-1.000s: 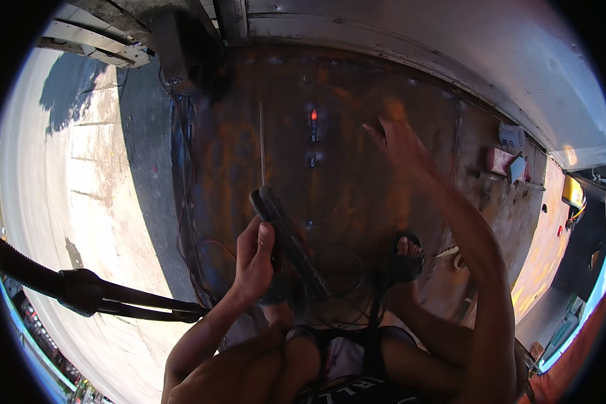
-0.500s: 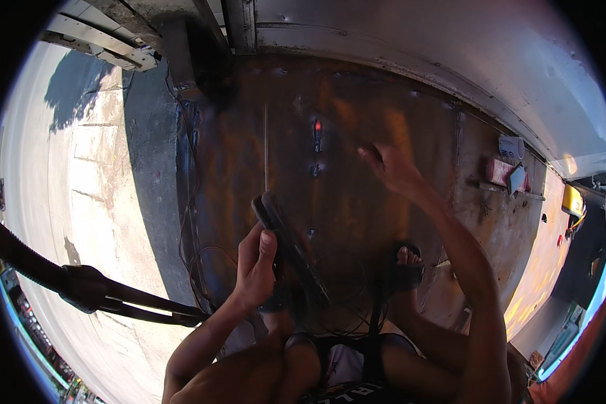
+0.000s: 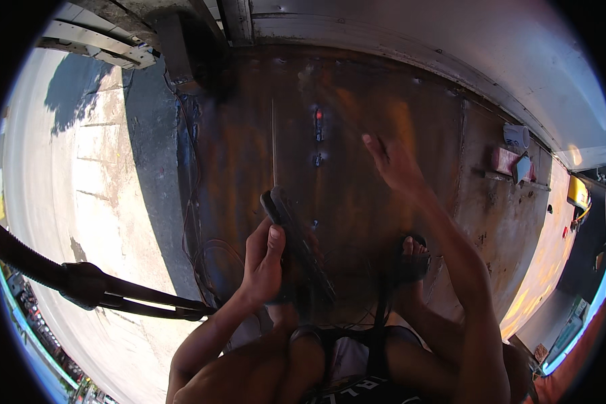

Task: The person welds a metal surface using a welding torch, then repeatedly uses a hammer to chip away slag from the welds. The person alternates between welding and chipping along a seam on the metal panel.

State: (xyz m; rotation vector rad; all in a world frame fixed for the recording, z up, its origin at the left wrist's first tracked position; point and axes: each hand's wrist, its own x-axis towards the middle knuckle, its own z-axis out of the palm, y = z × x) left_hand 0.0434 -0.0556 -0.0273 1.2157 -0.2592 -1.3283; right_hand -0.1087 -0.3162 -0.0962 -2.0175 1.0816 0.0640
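My left hand [image 3: 264,264] is closed round the black handle of a welding electrode holder [image 3: 299,242]. A thin welding rod [image 3: 274,145] sticks out of its far end over a brown, rust-stained metal plate [image 3: 249,128]. Right of the rod tip, a short weld bead [image 3: 318,124] glows red at its far end, and a smaller weld spot [image 3: 318,160] lies nearer to me. Over the plate, right of the beads, my right hand [image 3: 400,168] hangs with nothing visible in it. Its fingers point toward the beads and look apart, though they are partly in shadow.
My sandalled foot [image 3: 416,259] rests on the plate. At the right are a white cup [image 3: 516,136] and a red box-like object [image 3: 505,160]. A pale metal wall [image 3: 411,54] borders the far side. Thin cables [image 3: 190,195] run along the plate's left edge.
The rod and holder have shifted slightly right in the picture. My right hand is a little nearer, its fingers spread differently. The red glow on the bead has dimmed.
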